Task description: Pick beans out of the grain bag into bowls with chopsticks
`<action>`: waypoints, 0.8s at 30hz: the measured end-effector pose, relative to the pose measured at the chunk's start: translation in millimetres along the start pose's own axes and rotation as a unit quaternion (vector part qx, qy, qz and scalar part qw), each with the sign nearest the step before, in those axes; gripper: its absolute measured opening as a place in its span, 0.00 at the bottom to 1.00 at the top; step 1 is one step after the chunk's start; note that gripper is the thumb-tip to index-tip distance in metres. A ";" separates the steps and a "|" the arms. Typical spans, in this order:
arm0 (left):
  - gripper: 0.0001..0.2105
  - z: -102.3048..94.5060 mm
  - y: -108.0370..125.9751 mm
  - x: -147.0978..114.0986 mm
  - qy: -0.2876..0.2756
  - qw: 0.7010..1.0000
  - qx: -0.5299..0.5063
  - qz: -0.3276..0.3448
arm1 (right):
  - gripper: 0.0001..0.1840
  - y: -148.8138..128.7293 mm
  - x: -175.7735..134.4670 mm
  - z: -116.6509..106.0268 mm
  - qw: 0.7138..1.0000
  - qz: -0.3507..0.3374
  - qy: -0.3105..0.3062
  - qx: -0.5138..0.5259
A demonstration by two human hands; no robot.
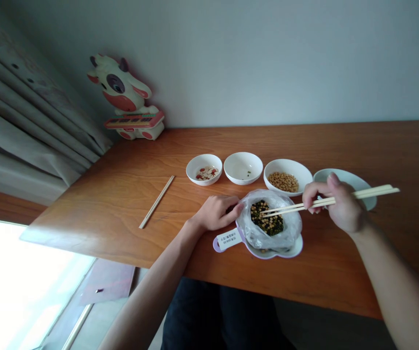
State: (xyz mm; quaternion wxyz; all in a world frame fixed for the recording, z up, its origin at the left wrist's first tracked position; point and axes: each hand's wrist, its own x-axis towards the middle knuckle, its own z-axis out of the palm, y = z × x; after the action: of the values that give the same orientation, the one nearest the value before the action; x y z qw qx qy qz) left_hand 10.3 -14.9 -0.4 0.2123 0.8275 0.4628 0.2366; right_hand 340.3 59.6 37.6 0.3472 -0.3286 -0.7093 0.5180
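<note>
My right hand (340,201) is closed around a pair of wooden chopsticks (362,193), whose tips reach into a clear plastic bag (291,221). Inside the opened bag lies a mix of small dark green and tan beans (267,223). The bag sits in a white, purple-rimmed dish (289,252) with a labelled handle (228,239). At the left side of the bag, my left hand (218,212) has its thumb and fingers closed at the bag's edge; the exact grip is partly hidden. Whether the chopstick tips pinch a bean is too small to tell.
Behind the bag stand white bowls: one with red and pale pieces (204,181), one with a few green beans (244,177), one with tan beans (287,191). My right hand partly covers another bowl (368,201). Spare chopsticks (157,201) and a cow toy (132,104) are left.
</note>
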 end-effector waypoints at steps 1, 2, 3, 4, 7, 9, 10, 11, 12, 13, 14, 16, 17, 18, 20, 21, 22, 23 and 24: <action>0.21 0.0 0.0 0.1 -0.001 1.000 -0.001 0.000 | 0.41 -0.7 0.1 0.5 1.000 -0.005 0.002 -0.001; 0.21 0.0 -0.1 0.1 -0.002 1.000 -0.003 0.000 | 0.41 -1.3 0.2 1.0 1.000 -0.010 0.004 -0.003; 0.21 0.0 -0.1 0.2 -0.002 1.000 -0.004 0.000 | 0.40 -1.7 0.4 1.5 1.000 -0.015 0.007 -0.006; 0.21 0.0 -0.1 0.3 -0.002 1.000 -0.005 0.000 | 0.40 -2.1 0.5 2.0 1.000 -0.019 0.011 -0.009; 0.21 0.0 -0.2 0.4 -0.003 1.000 -0.005 -0.001 | 0.40 -2.5 0.6 2.8 0.999 -0.030 0.026 -0.020; 0.21 0.0 -0.1 0.3 -0.003 1.000 -0.004 -0.002 | 0.40 -2.4 0.4 2.9 0.998 -0.035 0.032 -0.027; 0.21 -0.1 0.0 0.3 -0.003 1.000 -0.005 -0.003 | 0.40 -2.2 0.2 2.9 0.998 -0.037 0.035 -0.030; 0.21 -0.1 0.2 0.2 -0.003 1.000 -0.006 -0.003 | 0.41 -2.0 0.1 2.9 0.998 -0.038 0.038 -0.031; 0.21 -0.2 0.3 0.2 -0.003 1.000 -0.006 -0.004 | 0.41 -1.8 0.1 3.0 0.998 -0.038 0.041 -0.030; 0.20 -0.2 0.4 0.2 -0.003 1.000 -0.007 -0.004 | 0.41 -1.5 0.1 3.2 0.998 -0.039 0.044 -0.029; 0.20 -0.2 0.6 0.2 -0.002 1.000 -0.007 -0.004 | 0.41 -1.1 0.1 3.3 0.998 -0.039 0.047 -0.025; 0.20 -0.2 0.7 0.2 -0.001 1.000 -0.005 -0.004 | 0.41 -0.4 0.4 3.8 0.998 -0.039 0.053 -0.018; 0.20 -0.2 0.7 0.2 -0.001 1.000 -0.004 -0.004 | 0.41 -0.2 0.5 4.0 0.998 -0.039 0.056 -0.015; 0.21 -0.2 0.7 0.2 -0.001 1.000 -0.003 -0.004 | 0.41 0.0 0.8 4.1 0.998 -0.038 0.058 -0.011; 0.21 -0.3 0.6 0.1 -0.002 1.000 -0.004 -0.004 | 0.42 0.0 1.2 4.1 0.998 -0.037 0.055 0.000; 0.21 -0.3 0.6 0.1 -0.002 1.000 -0.005 -0.003 | 0.42 -0.2 1.4 4.0 0.998 -0.036 0.051 0.007; 0.21 -0.4 0.6 0.0 -0.002 1.000 -0.005 -0.003 | 0.42 -0.6 1.6 3.8 0.998 -0.035 0.045 0.015; 0.21 -0.5 0.7 0.0 -0.002 1.000 -0.005 -0.002 | 0.43 -1.0 1.7 3.8 0.998 -0.035 0.041 0.022; 0.21 -0.6 0.8 0.1 -0.002 1.000 -0.005 -0.001 | 0.43 -1.6 1.8 3.8 0.998 -0.035 0.037 0.027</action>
State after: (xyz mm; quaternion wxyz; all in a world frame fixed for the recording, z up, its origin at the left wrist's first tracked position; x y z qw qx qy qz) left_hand 10.4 -15.1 0.5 0.2177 0.8264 0.4622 0.2369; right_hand 336.1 58.8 38.5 0.3996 -0.3131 -0.6928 0.5122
